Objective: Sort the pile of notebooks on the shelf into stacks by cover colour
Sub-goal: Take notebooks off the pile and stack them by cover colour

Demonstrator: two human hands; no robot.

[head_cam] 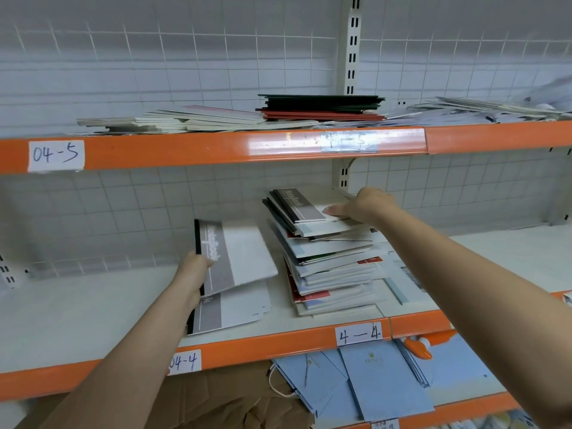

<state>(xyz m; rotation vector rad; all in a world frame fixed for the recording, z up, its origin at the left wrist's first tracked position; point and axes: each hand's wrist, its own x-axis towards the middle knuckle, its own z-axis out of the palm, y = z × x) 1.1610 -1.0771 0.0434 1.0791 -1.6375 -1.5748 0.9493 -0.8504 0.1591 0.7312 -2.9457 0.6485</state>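
Observation:
On the middle shelf (77, 308) a tall untidy pile of notebooks (334, 267) leans, with grey, red, green and pale blue covers. My right hand (362, 205) grips the top grey notebook (297, 205) of that pile at its right edge, thumb on the cover. My left hand (193, 274) holds another grey and white notebook (241, 255) by its black spine, tilted just above a matching grey notebook (229, 311) that lies flat on the shelf to the left of the pile.
The upper shelf (185, 147) carries more notebooks, with a dark green and red stack (322, 106) in the middle. Blue paper bags (380, 382) and brown cardboard (216, 400) lie on the shelf below. Handwritten labels mark the orange shelf edges.

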